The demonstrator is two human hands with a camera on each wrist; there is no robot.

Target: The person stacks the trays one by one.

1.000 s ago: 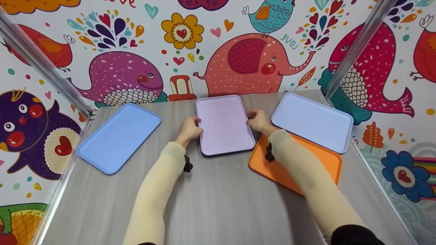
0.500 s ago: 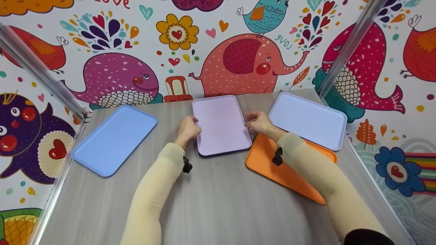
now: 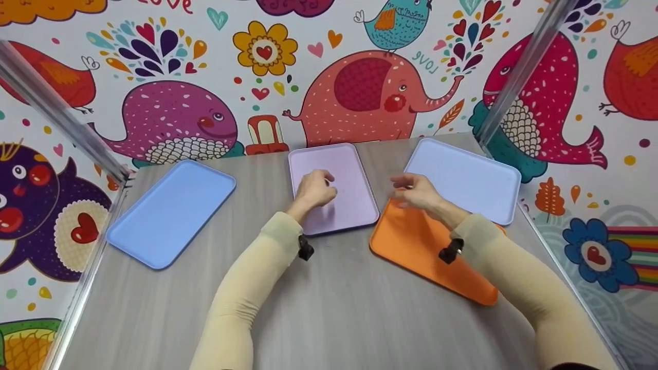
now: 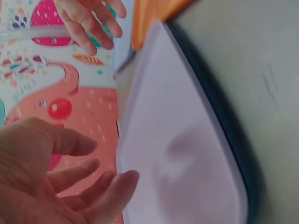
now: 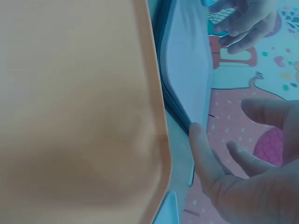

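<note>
A lilac rectangular tray (image 3: pixel 349 203) lies at the back middle of the table, with a dark edge showing beneath its rim. Over its left part hovers my left hand (image 3: pixel 315 189), fingers loosely bent and holding nothing; in the left wrist view its shadow falls on the tray. My right hand (image 3: pixel 417 192), likewise holding nothing, is above the far corner of an orange tray (image 3: pixel 419 246), fingers pointing left. Beside that hand, a pale blue tray (image 3: pixel 470 180) overlaps the orange tray's far edge. The right forearm covers part of the orange tray.
A blue tray (image 3: pixel 172 213) lies slanted at the table's left. The grey wood-look table (image 3: pixel 329 308) meets a wall (image 3: pixel 288 108) printed with cartoon animals along its back. Metal posts (image 3: pixel 524 77) stand at the back corners.
The left hand has left the lilac tray's left edge and moved right, over the tray. The right hand has drawn away from its right edge to above the orange tray.
</note>
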